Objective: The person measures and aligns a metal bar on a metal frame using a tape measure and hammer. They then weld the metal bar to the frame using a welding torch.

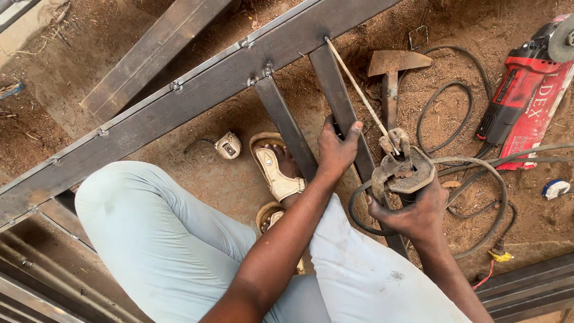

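From the head camera, the left hand (336, 151) sat at the centre of the frame, its grip pressed down flat on a dark steel bar (342, 107) that ran up to the long steel beam (197, 90) crossing from lower left to upper right. The right hand (412, 210), right of centre, had its grip clamped on a worn electrode holder (402, 170); a thin welding rod (357, 87) rose from it, its tip touching the top of the bar near the beam. A black cable (478, 197) looped over the dirt floor (89, 72). A chipping hammer (391, 72) lay above the holder, and a red angle grinder (526, 78) rested at upper right. A sandalled foot (276, 167) showed beside the left hand.
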